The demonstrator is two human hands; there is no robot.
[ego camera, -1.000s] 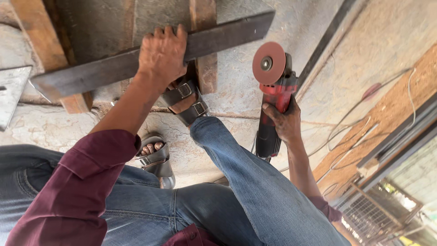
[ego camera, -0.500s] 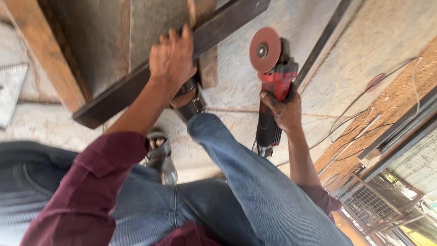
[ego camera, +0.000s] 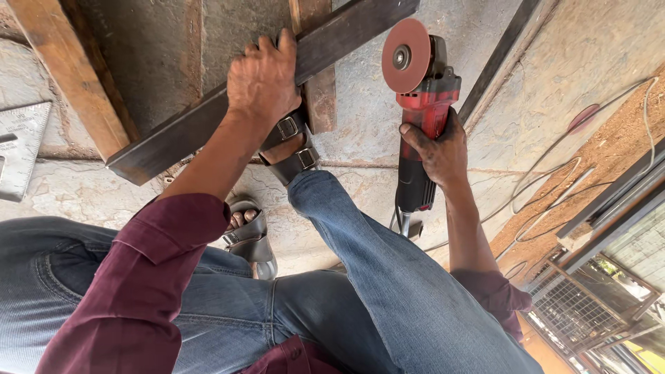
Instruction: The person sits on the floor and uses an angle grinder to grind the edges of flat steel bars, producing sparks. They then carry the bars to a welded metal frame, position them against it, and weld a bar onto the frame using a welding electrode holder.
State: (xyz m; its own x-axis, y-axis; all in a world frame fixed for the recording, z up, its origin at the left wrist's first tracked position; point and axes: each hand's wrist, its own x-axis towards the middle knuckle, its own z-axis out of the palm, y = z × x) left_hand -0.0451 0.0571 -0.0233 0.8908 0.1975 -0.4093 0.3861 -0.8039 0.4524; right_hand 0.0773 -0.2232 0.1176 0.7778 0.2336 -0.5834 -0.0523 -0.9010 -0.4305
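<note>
Rough concrete floor point(ego camera: 374, 138), seen from above, with wooden planks point(ego camera: 66, 76) and loose cables point(ego camera: 554, 180) lying on it. Left hand point(ego camera: 263, 79) lies palm-down, fingers spread, pressing on a dark steel bar point(ego camera: 208, 121) whose long axis runs diagonally from lower left to upper right. A sandalled foot point(ego camera: 287, 142) rests just below that hand. Right hand point(ego camera: 436, 149) is closed around the body of a red angle grinder point(ego camera: 422, 111); its disc point(ego camera: 406, 55) sits just right of the bar, near but apart, closer to the bar's upper end.
</note>
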